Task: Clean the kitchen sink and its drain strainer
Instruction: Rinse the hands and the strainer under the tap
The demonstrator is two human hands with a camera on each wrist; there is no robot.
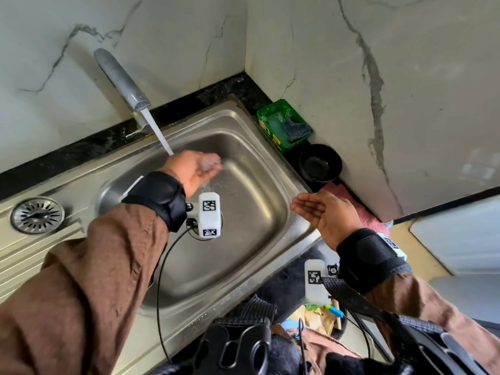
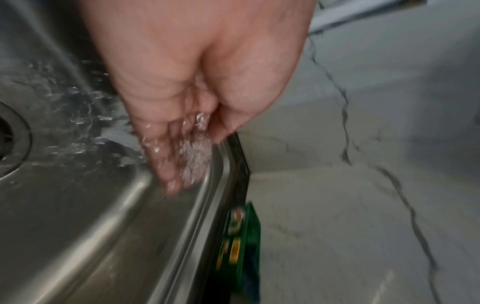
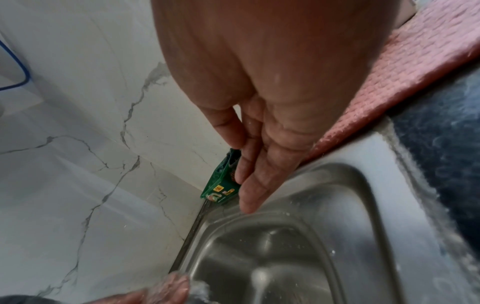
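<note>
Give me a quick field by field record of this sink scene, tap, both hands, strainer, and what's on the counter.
tap: running
left hand: cupped, palm up, catching the water
right hand: open, empty, over the sink's right rim
sink: wet, drain hole open
drain strainer: out, lying on the drainboard
counter: green soap tub, black bowl, pink cloth

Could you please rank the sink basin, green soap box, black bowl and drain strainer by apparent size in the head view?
1. Sink basin, by far the largest.
2. Green soap box.
3. Drain strainer and black bowl look about alike; wide-angle distortion makes their order unsure.
</note>
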